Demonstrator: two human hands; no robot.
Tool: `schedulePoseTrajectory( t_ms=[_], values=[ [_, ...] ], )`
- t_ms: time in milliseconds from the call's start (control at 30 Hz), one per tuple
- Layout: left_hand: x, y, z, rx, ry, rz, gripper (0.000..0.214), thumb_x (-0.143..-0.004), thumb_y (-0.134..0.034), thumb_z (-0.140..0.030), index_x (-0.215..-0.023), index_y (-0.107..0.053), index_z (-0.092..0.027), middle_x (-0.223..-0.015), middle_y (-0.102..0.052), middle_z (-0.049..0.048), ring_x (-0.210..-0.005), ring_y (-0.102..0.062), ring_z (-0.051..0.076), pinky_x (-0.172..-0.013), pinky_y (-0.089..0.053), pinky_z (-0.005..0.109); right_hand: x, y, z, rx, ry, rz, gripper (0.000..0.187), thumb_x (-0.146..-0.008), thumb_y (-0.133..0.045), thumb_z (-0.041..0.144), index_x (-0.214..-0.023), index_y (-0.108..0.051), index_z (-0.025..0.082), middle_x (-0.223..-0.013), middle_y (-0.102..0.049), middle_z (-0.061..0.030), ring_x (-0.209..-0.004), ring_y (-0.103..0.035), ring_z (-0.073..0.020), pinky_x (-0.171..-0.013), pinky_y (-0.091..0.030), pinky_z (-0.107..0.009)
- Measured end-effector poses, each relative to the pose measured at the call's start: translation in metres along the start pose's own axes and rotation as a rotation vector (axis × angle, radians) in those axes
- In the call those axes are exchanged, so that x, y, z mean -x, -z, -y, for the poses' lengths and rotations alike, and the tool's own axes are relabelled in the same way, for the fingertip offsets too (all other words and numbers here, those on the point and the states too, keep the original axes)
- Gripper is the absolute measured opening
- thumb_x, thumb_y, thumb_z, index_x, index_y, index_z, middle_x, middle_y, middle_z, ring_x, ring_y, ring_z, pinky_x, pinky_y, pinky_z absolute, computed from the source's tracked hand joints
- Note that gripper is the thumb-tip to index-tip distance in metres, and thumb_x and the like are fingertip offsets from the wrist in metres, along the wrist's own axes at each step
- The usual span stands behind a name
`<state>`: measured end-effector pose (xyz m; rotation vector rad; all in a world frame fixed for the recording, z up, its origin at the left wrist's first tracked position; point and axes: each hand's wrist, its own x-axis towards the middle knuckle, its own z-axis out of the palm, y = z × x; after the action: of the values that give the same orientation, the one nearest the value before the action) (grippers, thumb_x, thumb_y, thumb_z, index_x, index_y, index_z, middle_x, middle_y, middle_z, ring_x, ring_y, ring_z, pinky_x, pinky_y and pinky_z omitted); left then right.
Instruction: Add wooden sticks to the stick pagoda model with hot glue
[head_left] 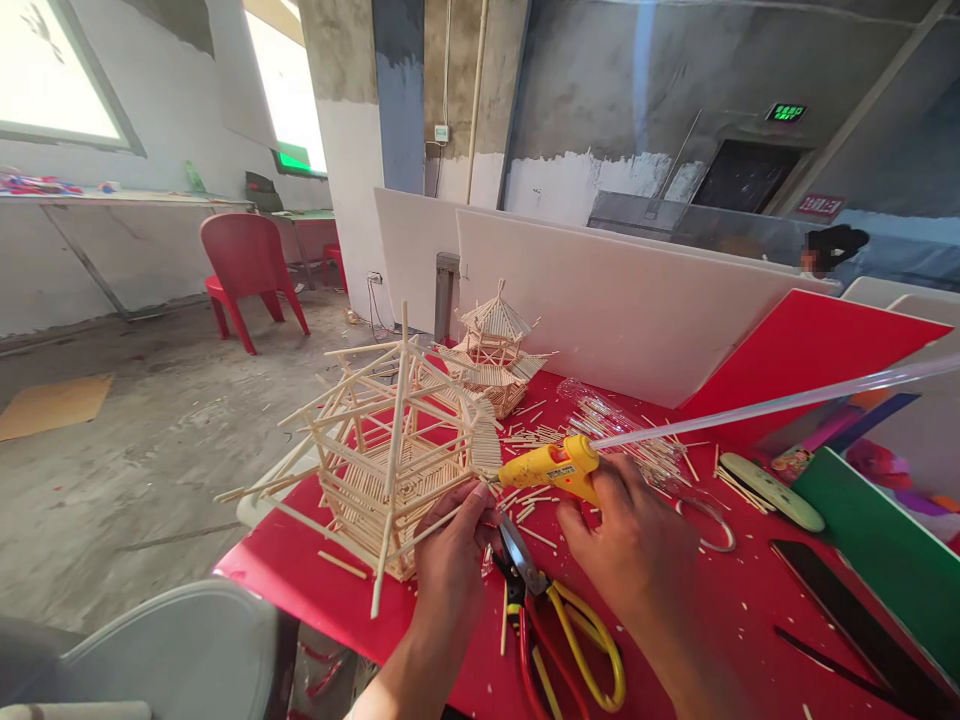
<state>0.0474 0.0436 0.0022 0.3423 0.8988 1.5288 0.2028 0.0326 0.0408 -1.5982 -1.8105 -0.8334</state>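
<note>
An unfinished pavilion of thin wooden sticks [382, 460] stands on the red table [300, 570] near its left edge. My left hand [450, 545] pinches a stick at the model's right side, fingers closed. In my right hand [637, 555] is a yellow hot glue gun [551, 465], its nozzle aimed at the model's roof edge beside my left fingertips. A long clear glue stick [750, 408] juts from the back of the gun toward the right.
A finished stick pagoda [491, 350] stands further back. Loose sticks [637, 445] lie scattered; yellow and red handled scissors [559, 625] lie between my hands. White boards [600, 300] and a red board [802, 350] wall the table's far side. A red chair [247, 265] stands on the floor to the left.
</note>
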Motion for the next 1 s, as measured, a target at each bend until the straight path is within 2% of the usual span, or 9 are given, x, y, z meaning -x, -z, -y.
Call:
schedulePoseTrajectory(
  t_ms=[633, 1000],
  values=[
    [-0.0025, 0.0028, -0.0041, -0.016, 0.033, 0.014, 0.032, -0.051, -0.091, -0.029, -0.071, -0.074, -0.012, -0.063, -0.071, 0.0052, -0.052, -0.064, 0.015, -0.041, -0.046, 0.020, 0.0007, 0.0000, -0.0017, -0.009, 0.008, -0.017, 0.017, -0.083, -0.054, 0.028, -0.095, -0.062, 0.020, -0.098, -0.070, -0.0039, -0.065, -0.063, -0.0159, -0.054, -0.037, -0.029],
    [0.0034, 0.0045, -0.0010, -0.048, 0.014, -0.001, 0.038, -0.057, -0.089, -0.029, -0.087, -0.074, -0.013, -0.071, -0.073, 0.0052, -0.054, -0.066, 0.016, -0.042, -0.048, 0.021, 0.0006, 0.0006, -0.0031, 0.014, 0.009, -0.018, 0.017, -0.082, -0.055, 0.029, -0.094, -0.062, 0.019, -0.097, -0.071, -0.0043, -0.064, -0.063, -0.0160, -0.054, -0.038, -0.028]
  ],
)
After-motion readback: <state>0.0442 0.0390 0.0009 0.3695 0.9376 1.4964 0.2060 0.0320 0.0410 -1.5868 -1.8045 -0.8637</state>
